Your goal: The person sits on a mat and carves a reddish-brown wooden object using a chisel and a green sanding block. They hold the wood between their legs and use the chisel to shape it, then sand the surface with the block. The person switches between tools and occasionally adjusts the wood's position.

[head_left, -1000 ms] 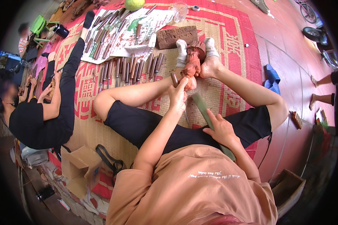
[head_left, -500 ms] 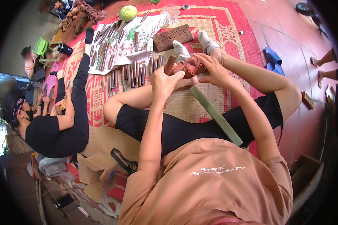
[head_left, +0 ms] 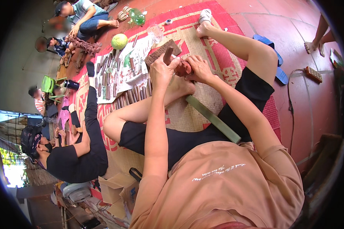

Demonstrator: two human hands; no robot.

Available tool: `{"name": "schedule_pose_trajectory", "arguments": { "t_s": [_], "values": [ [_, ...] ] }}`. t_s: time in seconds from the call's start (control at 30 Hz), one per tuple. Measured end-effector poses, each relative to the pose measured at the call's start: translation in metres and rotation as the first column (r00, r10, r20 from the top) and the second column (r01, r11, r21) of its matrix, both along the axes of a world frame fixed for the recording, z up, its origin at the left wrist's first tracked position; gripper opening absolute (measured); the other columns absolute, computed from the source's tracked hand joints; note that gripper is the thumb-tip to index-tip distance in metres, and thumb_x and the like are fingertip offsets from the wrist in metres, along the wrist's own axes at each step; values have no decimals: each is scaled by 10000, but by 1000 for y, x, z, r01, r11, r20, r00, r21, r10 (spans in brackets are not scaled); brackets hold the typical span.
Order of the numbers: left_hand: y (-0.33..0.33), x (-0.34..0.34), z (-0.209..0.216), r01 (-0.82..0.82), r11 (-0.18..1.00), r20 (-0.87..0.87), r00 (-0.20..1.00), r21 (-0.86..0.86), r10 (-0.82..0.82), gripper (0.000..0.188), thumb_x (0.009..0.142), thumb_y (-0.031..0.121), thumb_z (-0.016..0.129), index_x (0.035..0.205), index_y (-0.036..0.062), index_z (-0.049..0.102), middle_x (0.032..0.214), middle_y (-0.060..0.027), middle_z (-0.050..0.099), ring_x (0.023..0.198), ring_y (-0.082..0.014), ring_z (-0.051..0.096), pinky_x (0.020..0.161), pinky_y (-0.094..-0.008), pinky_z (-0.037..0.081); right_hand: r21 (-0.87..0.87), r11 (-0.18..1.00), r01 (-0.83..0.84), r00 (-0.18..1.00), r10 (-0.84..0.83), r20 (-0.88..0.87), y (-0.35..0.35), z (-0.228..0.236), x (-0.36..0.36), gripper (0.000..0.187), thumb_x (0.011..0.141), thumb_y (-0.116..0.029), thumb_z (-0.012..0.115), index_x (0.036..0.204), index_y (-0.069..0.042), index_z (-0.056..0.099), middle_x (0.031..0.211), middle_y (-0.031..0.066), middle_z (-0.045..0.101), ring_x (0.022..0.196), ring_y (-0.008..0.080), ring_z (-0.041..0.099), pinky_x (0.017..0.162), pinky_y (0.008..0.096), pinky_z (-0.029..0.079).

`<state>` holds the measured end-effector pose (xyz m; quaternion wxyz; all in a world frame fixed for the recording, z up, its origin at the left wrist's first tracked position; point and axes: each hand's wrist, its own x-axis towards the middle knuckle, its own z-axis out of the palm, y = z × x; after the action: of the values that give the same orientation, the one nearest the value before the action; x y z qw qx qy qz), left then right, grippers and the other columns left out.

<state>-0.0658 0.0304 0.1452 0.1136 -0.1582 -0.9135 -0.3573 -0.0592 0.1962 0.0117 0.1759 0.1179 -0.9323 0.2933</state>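
My left hand (head_left: 161, 74) is closed around a brown wooden handle (head_left: 167, 55), which stands up out of the fist; the tool's working end is hidden. Against it, my right hand (head_left: 200, 70) grips a reddish-brown carved wooden piece (head_left: 184, 68), its fingers bent over the right side. Both hands are held together above my bent left leg, near the foot. Below them a long green bar (head_left: 214, 119) lies slanting from beside the foot to my lap. Just beyond the hands rests a rough brown block (head_left: 156, 54).
Several wooden-handled tools (head_left: 110, 72) lie on white paper (head_left: 128, 82) and on the red and tan mat (head_left: 229, 57). A green round fruit (head_left: 119, 41) and a clear plastic cup (head_left: 155, 33) stand beyond. A person in black (head_left: 74, 152) sits at left. Blue slippers (head_left: 281, 75) and a power strip (head_left: 313, 74) lie at right.
My right hand has gone from lightly spread fingers to gripping the carved piece. My right leg has swung outward, its foot now farther away. The whole view has shifted.
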Motion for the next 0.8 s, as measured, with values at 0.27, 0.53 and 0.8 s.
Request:
{"name": "schedule_pose_trajectory", "arguments": {
  "t_s": [0.27, 0.53, 0.8],
  "values": [
    [2, -27, -13, 85, 996, 152, 985, -21, -81, 346, 849, 407, 749, 959, 79, 731, 753, -56, 730, 703, -157, 704, 666, -321, 529, -1, 999, -47, 991, 47, 122, 14, 6, 21, 601, 612, -304, 822, 1049, -52, 495, 947, 195, 660, 915, 383, 653, 780, 472, 528],
    [35, -8, -28, 55, 979, 156, 988, -194, -25, 341, 825, 377, 767, 974, 71, 741, 739, -76, 728, 693, -174, 712, 669, -326, 529, -98, 995, 1, 960, 27, 280, 14, 0, 89, 634, 616, -371, 810, 1043, -1, 522, 901, 233, 677, 857, 424, 667, 777, 494, 537],
    [65, 41, 35, 231, 894, 217, 964, -384, -156, 254, 819, 273, 749, 1000, 95, 733, 783, -167, 707, 783, -337, 698, 727, -429, 519, -671, 742, -18, 909, 292, 298, 18, 20, 106, 867, 634, -358, 900, 1275, 10, 446, 1197, 246, 580, 1131, 366, 574, 954, 403, 461]
  ]
}}
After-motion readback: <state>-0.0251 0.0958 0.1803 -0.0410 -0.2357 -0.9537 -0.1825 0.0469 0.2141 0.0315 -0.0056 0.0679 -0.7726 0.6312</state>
